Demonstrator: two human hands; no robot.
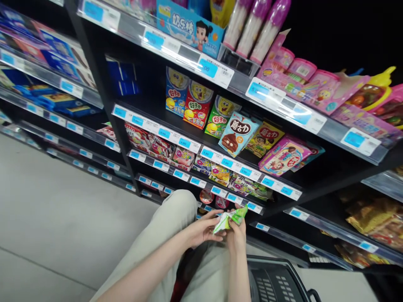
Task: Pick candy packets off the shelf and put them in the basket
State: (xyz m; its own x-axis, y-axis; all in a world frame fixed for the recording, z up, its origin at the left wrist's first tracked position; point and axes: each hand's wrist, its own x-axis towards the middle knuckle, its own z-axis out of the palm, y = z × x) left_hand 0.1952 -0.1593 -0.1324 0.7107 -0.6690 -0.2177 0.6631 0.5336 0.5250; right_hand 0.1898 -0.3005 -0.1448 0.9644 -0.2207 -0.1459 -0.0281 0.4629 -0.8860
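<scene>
Green-and-white packet [235, 215]: is being pinched between left hand [203, 230] and right hand [238, 233].
Pressure: is best being applied lightly.

Packet [231, 220] between 2 hands [203, 230], basket [292, 270] at right, shelves [149, 108] ahead

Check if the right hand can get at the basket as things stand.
Likely yes: the basket sits close by on that side, and nothing visible blocks the way. The right hand is holding a green-and-white packet, though, so it would probably need to free its fingers first.
</scene>
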